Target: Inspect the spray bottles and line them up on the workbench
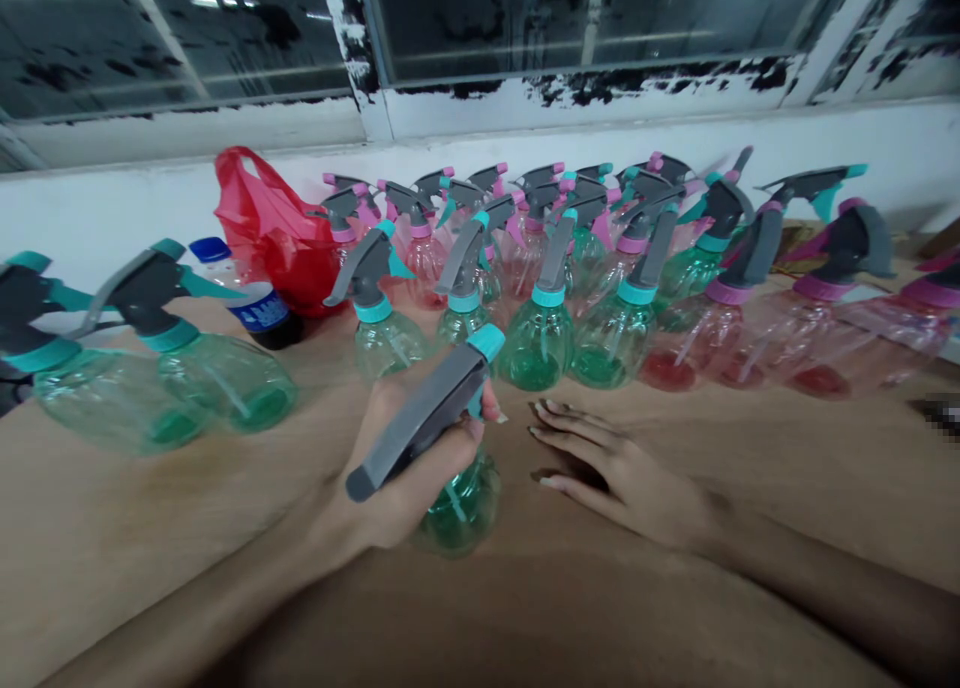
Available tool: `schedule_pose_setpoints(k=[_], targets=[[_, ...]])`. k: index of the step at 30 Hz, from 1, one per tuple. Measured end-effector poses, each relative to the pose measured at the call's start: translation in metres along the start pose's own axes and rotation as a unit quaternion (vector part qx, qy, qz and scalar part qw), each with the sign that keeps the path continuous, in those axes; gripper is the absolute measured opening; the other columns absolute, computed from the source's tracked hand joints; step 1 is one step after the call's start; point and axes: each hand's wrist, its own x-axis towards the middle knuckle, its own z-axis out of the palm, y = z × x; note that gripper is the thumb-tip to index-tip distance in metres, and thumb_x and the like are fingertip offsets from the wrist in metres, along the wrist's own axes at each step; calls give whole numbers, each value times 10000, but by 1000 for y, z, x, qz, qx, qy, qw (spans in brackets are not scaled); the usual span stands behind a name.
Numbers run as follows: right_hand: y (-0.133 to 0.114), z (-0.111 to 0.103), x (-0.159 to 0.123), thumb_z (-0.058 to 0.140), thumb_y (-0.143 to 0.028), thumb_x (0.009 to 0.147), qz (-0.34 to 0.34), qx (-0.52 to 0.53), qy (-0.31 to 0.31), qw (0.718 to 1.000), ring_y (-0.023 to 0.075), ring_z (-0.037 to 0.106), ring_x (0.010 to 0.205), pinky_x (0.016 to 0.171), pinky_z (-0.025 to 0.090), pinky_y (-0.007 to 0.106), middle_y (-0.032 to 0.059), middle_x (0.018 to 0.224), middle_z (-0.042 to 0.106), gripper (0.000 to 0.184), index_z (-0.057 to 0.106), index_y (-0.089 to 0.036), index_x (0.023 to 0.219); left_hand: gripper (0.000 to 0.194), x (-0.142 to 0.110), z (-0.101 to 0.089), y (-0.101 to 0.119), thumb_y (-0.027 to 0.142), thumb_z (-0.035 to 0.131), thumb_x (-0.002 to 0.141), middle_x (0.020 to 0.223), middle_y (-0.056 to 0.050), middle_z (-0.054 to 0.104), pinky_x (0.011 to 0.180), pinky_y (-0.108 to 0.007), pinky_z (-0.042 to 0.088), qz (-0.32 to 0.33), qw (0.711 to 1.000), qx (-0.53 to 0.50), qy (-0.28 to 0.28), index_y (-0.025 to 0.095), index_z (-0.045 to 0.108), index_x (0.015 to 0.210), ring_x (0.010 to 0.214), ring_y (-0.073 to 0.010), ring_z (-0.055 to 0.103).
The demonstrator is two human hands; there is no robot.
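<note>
My left hand [420, 448] is wrapped round the neck of a green spray bottle [461, 513] with a grey and turquoise trigger head. The bottle stands upright on the wooden table [570, 598], its nozzle pointing away from me and a little to the right. My right hand [630, 468] rests on the table to the right of that bottle, fingers stretched out and holding nothing. Just beyond both hands is a row of spray bottles, among them a green one [538, 353] and a pink one [686, 343].
Several more spray bottles with pink or turquoise collars crowd the back by the wall. Two green bottles [225, 383] stand at the left. Behind them are a blue-capped drink bottle [259, 303] and a red plastic bag [285, 238]. Windows [577, 28] run above the wall.
</note>
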Motion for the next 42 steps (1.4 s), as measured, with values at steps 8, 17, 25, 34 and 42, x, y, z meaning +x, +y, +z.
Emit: schedule_pose_setpoints(k=[8,17,25,34,42], targets=[[-1,-1,0,470,-431,901,-6,11,9,1000,225,357,1322,1070,358,455,59,1399,457,471,457,-231,1328,174,-1,6,-3,282,476,838,686,30,528,694,-316,472,-8,999,27,31,285,565,987,635,-168,525],[-2,-1,1,491,-426,890,-5,25,23,999,234,380,1308,1059,369,459,56,1383,477,475,459,-246,1329,285,2,5,9,235,492,784,624,37,485,569,-299,438,-3,999,44,28,293,568,1053,561,-171,493],[-1,-1,1,475,-435,897,-5,12,11,1000,226,365,1317,1071,353,451,55,1397,459,465,476,-232,1315,286,3,5,9,234,490,788,623,40,476,565,-287,414,-1,999,36,30,272,576,1059,547,-159,468],[-2,-1,1,487,-423,893,-8,20,21,1000,232,378,1309,1071,354,455,62,1382,477,457,486,-233,1308,293,2,6,9,241,492,780,642,37,514,587,-290,444,3,999,36,33,273,577,1059,549,-155,482],[-2,-1,1,468,-432,900,-4,1,8,1000,222,364,1318,1080,347,440,57,1395,462,468,475,-216,1315,288,2,4,9,244,493,779,651,36,515,593,-295,432,-1,999,39,35,293,573,1050,576,-168,498]])
